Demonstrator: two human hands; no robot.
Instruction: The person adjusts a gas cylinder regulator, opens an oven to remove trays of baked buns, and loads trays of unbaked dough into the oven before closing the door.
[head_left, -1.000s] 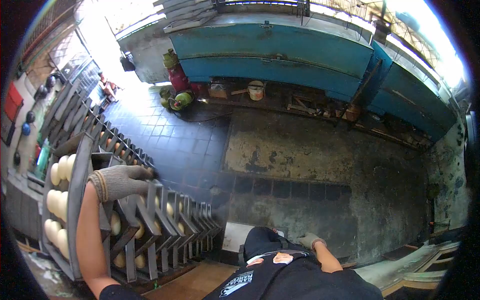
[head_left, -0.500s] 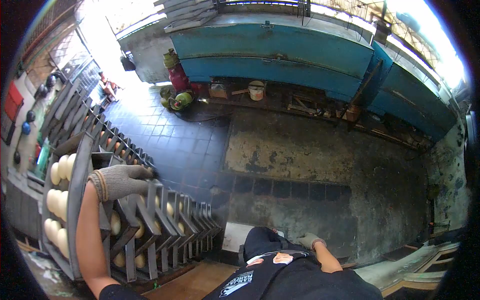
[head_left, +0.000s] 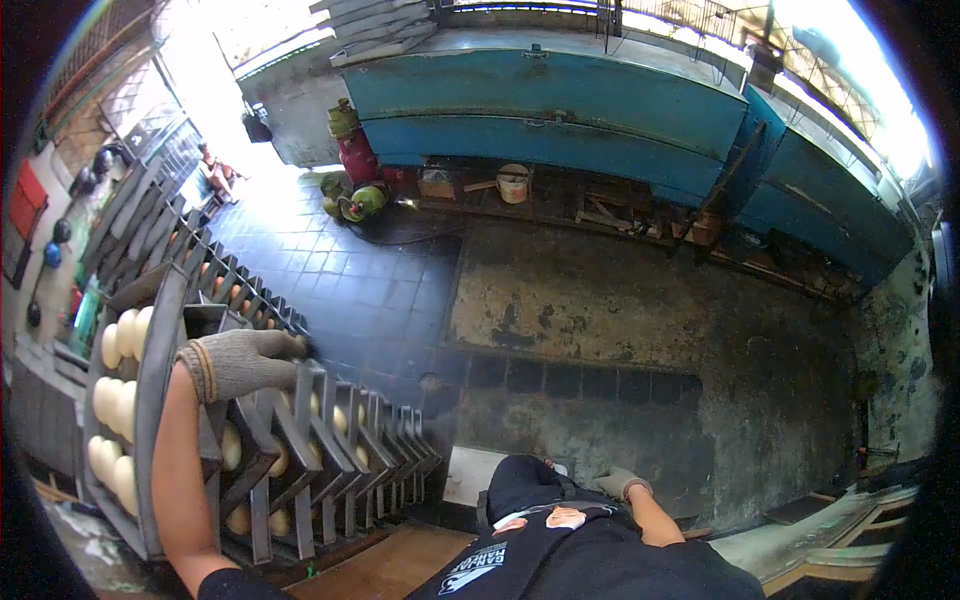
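Observation:
My left hand (head_left: 245, 362), in a grey knit glove, rests on the upper edge of a tall stack of dark metal trays (head_left: 262, 440). Its fingers stretch out along a tray rim, with the fingertips partly lost against the dark metal. Pale, rounded dough pieces (head_left: 125, 400) sit in rows in the top tray, left of my forearm. More dough shows in the gaps between the trays below. My right hand (head_left: 617, 482), also gloved, hangs beside my thigh, fingers loosely extended, with nothing visible in it.
A long blue metal cabinet (head_left: 540, 105) lines the far side. Gas cylinders (head_left: 360, 195) and a white bucket (head_left: 514, 183) stand before it. Another row of trays (head_left: 190, 240) runs behind the stack. Far left, a person (head_left: 218, 175) sits near the bright opening. A wooden frame (head_left: 850, 550) lies at lower right.

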